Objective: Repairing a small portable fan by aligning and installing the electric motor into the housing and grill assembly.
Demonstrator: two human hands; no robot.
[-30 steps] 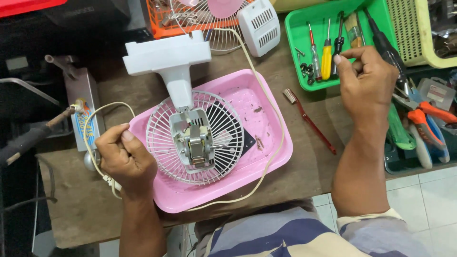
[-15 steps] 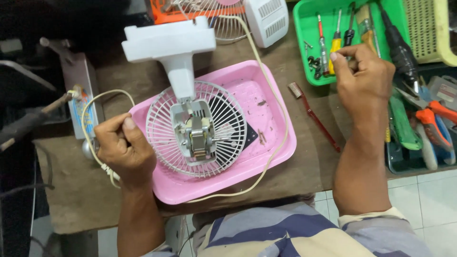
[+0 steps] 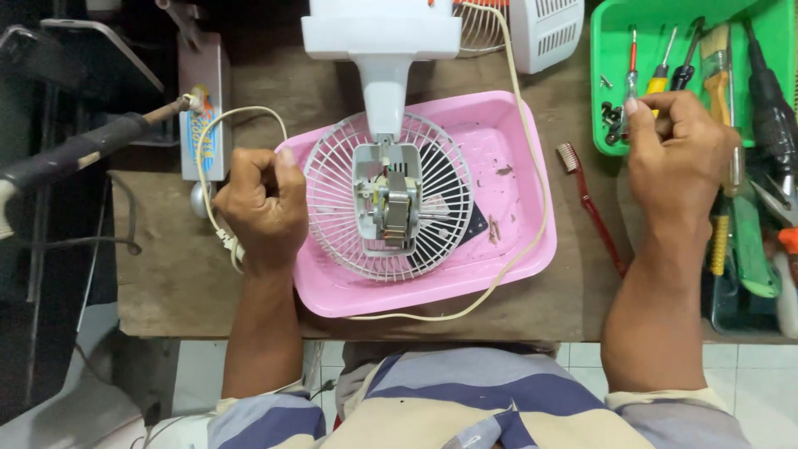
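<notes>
Two hands work at once; my left hand (image 3: pixel 262 204) is closed in a fist on the pale power cord (image 3: pixel 218 220) beside the pink tray (image 3: pixel 532 249), where the small fan (image 3: pixel 389 195) lies grille-down with its motor bared; my right hand (image 3: pixel 677 154) pinches a slim screwdriver (image 3: pixel 632 83) at the green tool tray (image 3: pixel 603 125). Good practice, I judge: keep the cord held clear of the grille; check the tip against the motor screws; lift the tool straight up so the loose black screws (image 3: pixel 613 116) stay undisturbed.
</notes>
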